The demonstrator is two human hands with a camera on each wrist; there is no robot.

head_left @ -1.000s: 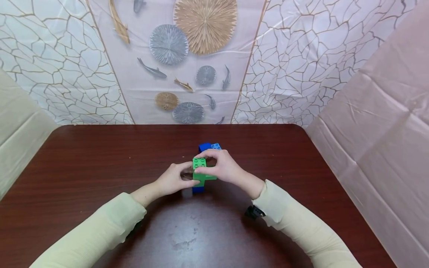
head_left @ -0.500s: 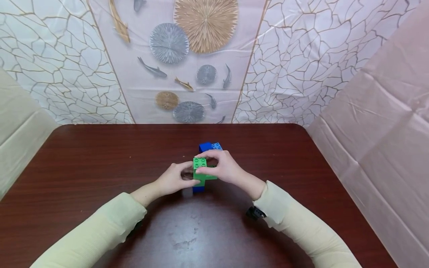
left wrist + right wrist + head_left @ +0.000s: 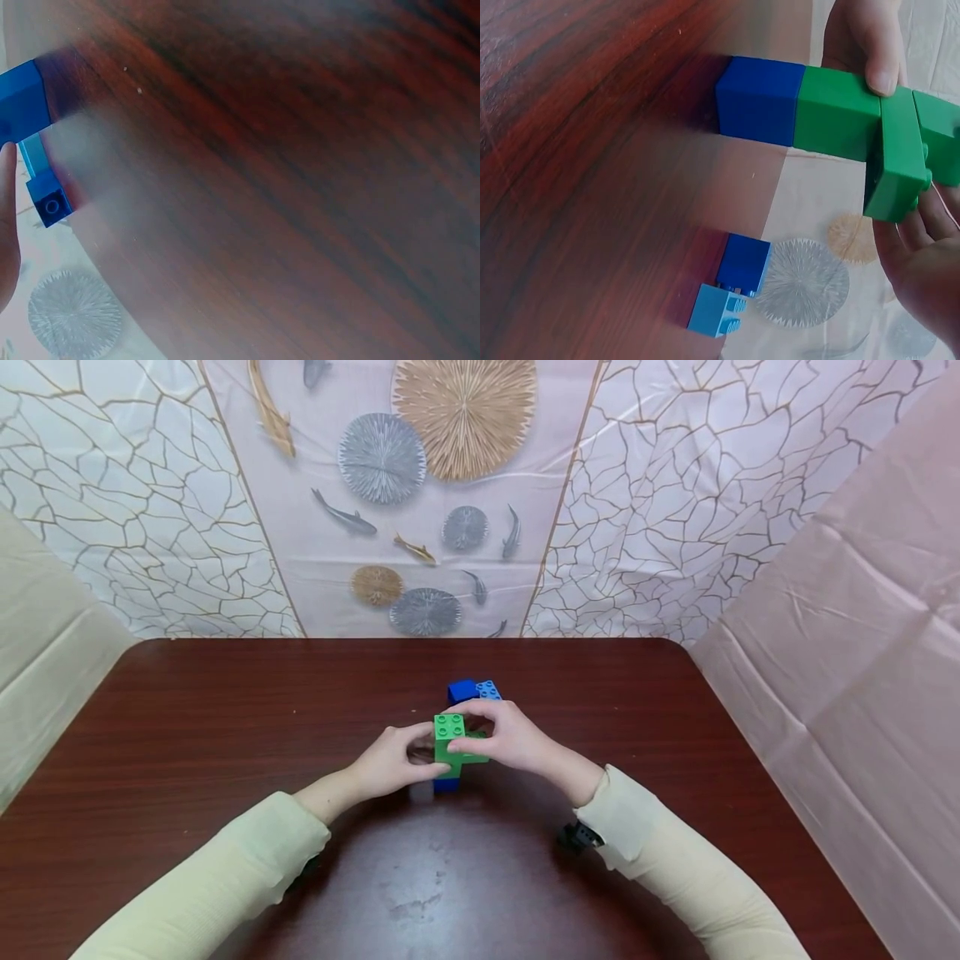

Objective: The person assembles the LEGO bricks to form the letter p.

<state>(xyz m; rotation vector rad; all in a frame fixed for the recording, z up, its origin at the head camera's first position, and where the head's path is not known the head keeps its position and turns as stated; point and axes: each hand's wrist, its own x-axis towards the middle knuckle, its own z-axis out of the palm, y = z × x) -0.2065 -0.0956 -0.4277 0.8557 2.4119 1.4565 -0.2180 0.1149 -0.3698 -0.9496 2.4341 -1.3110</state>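
On the desk (image 3: 225,718) one stack of blocks (image 3: 444,756) is held upright, so its long axis runs up and down. It lies directly between the fingers of both hands, and neither hand is the nearer one. The left hand (image 3: 382,767) grasps it from the left, the thumb on the near side; the right hand (image 3: 517,739) pinches the upper green block (image 3: 449,725) from the right, higher up. The green crosspiece (image 3: 900,187) sticks out to the right, below the right hand. Whether the foot touches the desk, I cannot tell.

I count four pieces in the stack: one blue base block (image 3: 757,101), one lower green block (image 3: 836,112), the crosspiece and the upper one. Farther away, slightly right, are two more: one dark blue block (image 3: 462,691) and, to its right, one light blue block (image 3: 488,690), close together.
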